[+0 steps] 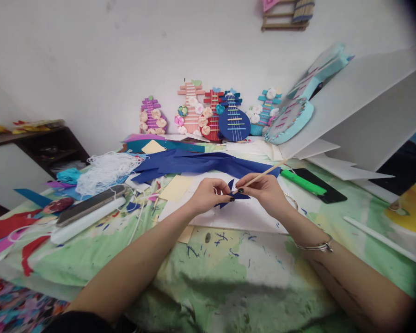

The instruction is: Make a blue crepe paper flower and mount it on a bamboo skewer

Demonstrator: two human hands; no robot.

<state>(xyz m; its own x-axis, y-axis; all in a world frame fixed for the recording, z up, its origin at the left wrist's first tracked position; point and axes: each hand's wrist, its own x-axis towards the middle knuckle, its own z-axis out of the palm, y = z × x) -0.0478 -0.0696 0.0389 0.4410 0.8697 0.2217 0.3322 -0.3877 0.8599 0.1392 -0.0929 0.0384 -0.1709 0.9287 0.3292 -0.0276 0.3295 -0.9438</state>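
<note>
My left hand [213,194] pinches one side of a small dark blue pointed paper cut-out [241,196], star- or petal-like in shape. Between the thumb and fingers of my right hand [263,188] is a thin wooden stick [268,171], slanting up to the right, its lower end against the cut-out. Both hands are above a white sheet [201,219] on the table. My fingers cover part of the cut-out. Just behind them lie folded dark blue sheets [194,164].
Several decorated paper lutes [234,122] lean along the wall. A green cutter [303,181] lies on a black slab [324,187] to the right. White yarn [106,171], a phone [90,206] and a white bar [86,222] are at left. Blue scraps [222,238] litter the green cloth [208,273].
</note>
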